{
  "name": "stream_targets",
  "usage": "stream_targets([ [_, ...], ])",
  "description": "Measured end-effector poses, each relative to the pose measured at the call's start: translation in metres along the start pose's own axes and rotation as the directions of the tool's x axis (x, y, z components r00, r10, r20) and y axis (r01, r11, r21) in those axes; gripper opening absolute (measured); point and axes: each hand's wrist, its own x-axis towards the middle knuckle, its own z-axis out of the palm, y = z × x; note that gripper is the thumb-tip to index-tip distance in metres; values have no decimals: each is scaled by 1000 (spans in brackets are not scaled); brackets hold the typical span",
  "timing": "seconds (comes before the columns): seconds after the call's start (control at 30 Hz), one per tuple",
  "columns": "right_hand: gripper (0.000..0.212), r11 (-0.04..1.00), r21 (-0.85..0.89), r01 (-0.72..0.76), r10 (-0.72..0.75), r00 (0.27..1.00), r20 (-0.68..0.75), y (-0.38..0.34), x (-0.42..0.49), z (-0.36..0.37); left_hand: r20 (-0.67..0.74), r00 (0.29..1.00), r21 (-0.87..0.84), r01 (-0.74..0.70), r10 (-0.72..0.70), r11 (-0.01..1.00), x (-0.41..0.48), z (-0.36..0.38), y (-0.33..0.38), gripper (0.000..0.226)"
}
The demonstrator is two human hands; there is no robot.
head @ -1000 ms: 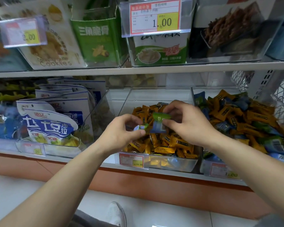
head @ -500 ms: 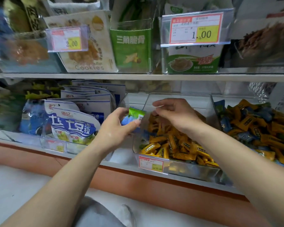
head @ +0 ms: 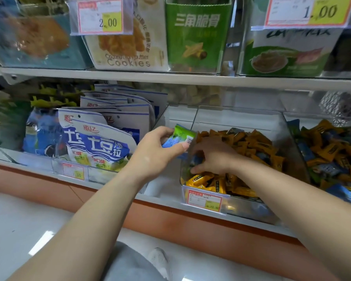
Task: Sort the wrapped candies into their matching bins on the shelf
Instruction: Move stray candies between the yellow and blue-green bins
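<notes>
Green-and-blue wrapped candies [head: 179, 136] remain pinched between thumb and fingers of the left hand [head: 156, 155], just left of the clear bin [head: 237, 118]. The right hand [head: 213, 157], above the orange candies [head: 249, 142] half a second ago, now reaches down into the bin's front-left corner, fingers curled; whether they grip anything cannot be determined.

Pale glossy floor [head: 18, 230], white shelving [head: 170, 78]

Cookies box [head: 128, 37], blue-white snack bags [head: 101, 142]
</notes>
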Motion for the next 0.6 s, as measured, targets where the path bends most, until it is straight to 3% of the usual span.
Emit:
stream_targets([
  [0.17,36,905,425,19,74,977,-201,10,-26,-32,-68,996,-144,44,-54,989,2,2,0,47],
  [0.27,42,836,548,11,109,976,-186,14,-52,-53,-57,997,-255,35,-52,966,1,8,7,53],
  [0.37,33,703,710,38,106,982,-157,22,-81,-57,19,999,-308,30,-25,951,-3,22,19,49],
  [0.47,16,573,817,74,83,986,-147,39,-111,-57,75,997,-286,9,13,958,-8,41,35,43],
  [0.6,25,562,823,81,251,932,-263,68,-144,-71,148,985,-241,-50,88,969,-9,78,57,34],
])
